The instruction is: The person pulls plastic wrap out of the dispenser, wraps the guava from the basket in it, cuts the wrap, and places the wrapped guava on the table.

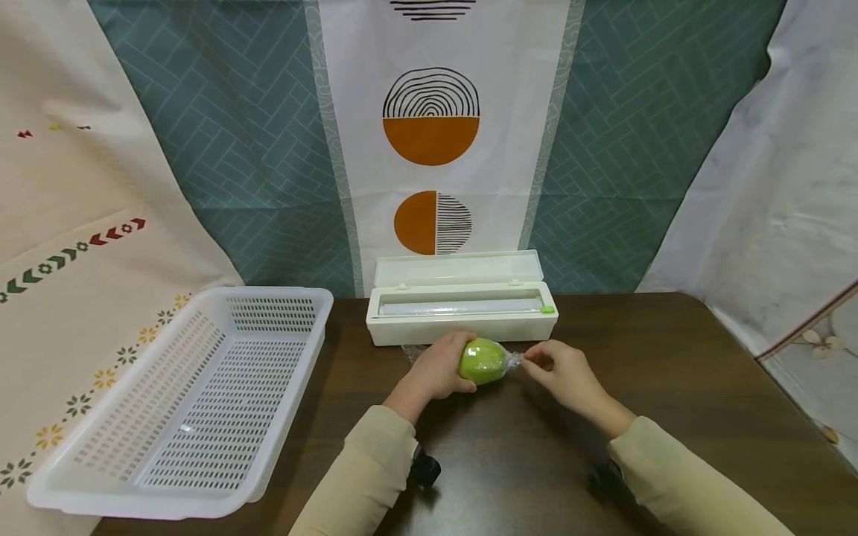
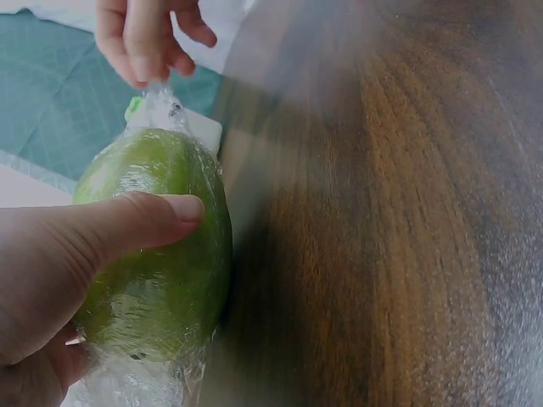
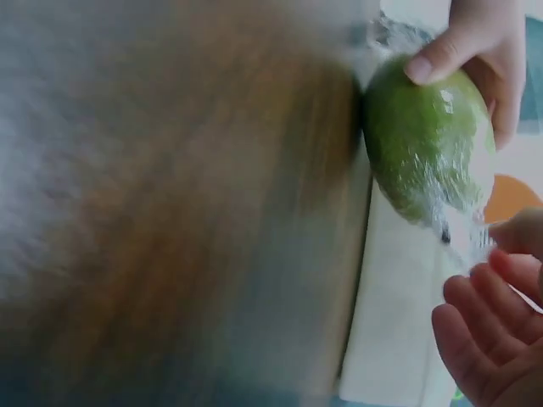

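Note:
A green oval fruit, mango-like (image 1: 482, 361), is wrapped in clear plastic film. My left hand (image 1: 440, 365) grips it from the left, the thumb lying across its side in the left wrist view. At the fruit's right end the film (image 2: 159, 110) is gathered into a narrow twist. Thumb and fingertips of my right hand (image 1: 561, 374) pinch that twist. In the right wrist view the other fingers of the right hand (image 3: 496, 326) are loosely curled. More loose film (image 2: 127, 381) bunches at the opposite end, partly hidden by the left hand.
Just behind the hands stands a white film dispenser box (image 1: 462, 330), lid raised, with a roll inside and a green slider (image 1: 547, 309) at its right. A white perforated basket (image 1: 268, 447) occupies the left of the dark wooden table (image 1: 509, 476). Patterned cloths hang behind.

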The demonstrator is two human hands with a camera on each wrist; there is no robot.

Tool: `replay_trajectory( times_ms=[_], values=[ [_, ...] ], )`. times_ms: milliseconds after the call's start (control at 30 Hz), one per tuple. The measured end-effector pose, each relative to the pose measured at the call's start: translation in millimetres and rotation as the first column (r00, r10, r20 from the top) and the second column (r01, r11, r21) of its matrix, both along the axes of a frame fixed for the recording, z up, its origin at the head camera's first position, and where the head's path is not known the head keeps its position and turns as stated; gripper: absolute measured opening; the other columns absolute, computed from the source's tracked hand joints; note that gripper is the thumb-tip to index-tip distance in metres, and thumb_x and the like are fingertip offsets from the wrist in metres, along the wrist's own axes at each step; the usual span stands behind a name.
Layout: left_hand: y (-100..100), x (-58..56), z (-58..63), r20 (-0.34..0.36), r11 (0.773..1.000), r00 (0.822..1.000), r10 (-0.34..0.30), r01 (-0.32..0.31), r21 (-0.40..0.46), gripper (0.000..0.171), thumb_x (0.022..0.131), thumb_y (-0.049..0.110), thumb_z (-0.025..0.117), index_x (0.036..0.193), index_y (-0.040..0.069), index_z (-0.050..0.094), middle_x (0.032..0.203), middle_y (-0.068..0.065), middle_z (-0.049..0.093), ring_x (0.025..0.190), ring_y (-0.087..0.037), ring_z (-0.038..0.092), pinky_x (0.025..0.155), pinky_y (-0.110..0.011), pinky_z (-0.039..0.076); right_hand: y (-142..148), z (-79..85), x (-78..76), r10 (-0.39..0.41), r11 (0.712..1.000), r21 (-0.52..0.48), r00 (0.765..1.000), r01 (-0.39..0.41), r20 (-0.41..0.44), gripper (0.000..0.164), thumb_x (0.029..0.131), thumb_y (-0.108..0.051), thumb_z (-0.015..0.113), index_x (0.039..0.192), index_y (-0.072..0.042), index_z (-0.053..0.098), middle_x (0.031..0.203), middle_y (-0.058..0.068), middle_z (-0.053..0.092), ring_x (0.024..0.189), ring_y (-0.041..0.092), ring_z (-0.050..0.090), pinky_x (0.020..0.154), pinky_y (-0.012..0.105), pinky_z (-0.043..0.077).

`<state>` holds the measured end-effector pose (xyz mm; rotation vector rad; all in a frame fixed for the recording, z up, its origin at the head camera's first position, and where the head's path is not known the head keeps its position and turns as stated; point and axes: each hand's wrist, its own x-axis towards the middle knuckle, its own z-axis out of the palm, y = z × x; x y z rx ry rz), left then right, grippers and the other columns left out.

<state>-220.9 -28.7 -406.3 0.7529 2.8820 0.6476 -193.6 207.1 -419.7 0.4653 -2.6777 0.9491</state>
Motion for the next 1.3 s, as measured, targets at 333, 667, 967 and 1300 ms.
replay_trajectory(
  times_ms=[333,667,967,1300],
  values=[
    [0.1,-0.2,-1.1,0.005,1.000,1.000,0.004,-0.004,0.012,0.081,0.072,0.027,0.083,0.139,0.012,0.039,0.138,-0.009,0.047,0.124,-0.025,0.049,0.102,-0.042,0.041,-6.4,-6.0,-1.2,0.134,0.980,0.153,0.990,-0.127,-0.034,0.040,0.083,-0.013,0.072,0.119,0.001,0.064,0.112,0.012,0.064,0.104,0.028,0.063,0.086,0.043,0.052],
    [1.7,0.1,3.1,0.002,1.000,1.000,0.002,-0.002,0.001,0.080,0.073,0.027,0.082,0.139,0.012,0.039,0.138,-0.009,0.047,0.123,-0.024,0.049,0.101,-0.042,0.041,-15.2,-4.6,-11.8,0.127,0.976,0.173,0.992,-0.129,0.021,0.029,0.084,-0.015,0.070,0.110,-0.002,0.069,0.103,0.012,0.069,0.098,0.026,0.065,0.081,0.041,0.053],
    [2.8,-0.1,2.4,0.008,1.000,1.000,0.006,-0.006,-0.011,0.081,0.073,0.028,0.082,0.140,0.014,0.039,0.139,-0.008,0.046,0.123,-0.024,0.048,0.101,-0.042,0.042,-17.4,-5.0,-15.6,0.129,0.969,0.211,0.992,-0.127,0.002,0.017,0.087,-0.015,0.067,0.098,-0.003,0.072,0.090,0.007,0.070,0.087,0.022,0.066,0.076,0.039,0.053],
    [3.3,0.4,0.7,0.002,1.000,1.000,0.000,0.000,-0.020,0.081,0.073,0.028,0.082,0.140,0.014,0.039,0.138,-0.008,0.046,0.123,-0.023,0.048,0.101,-0.041,0.042,-18.5,-5.6,-15.6,0.152,0.958,0.242,0.988,-0.155,0.028,0.009,0.089,-0.011,0.063,0.090,-0.004,0.069,0.085,0.006,0.067,0.082,0.020,0.064,0.072,0.038,0.053]
  ],
)
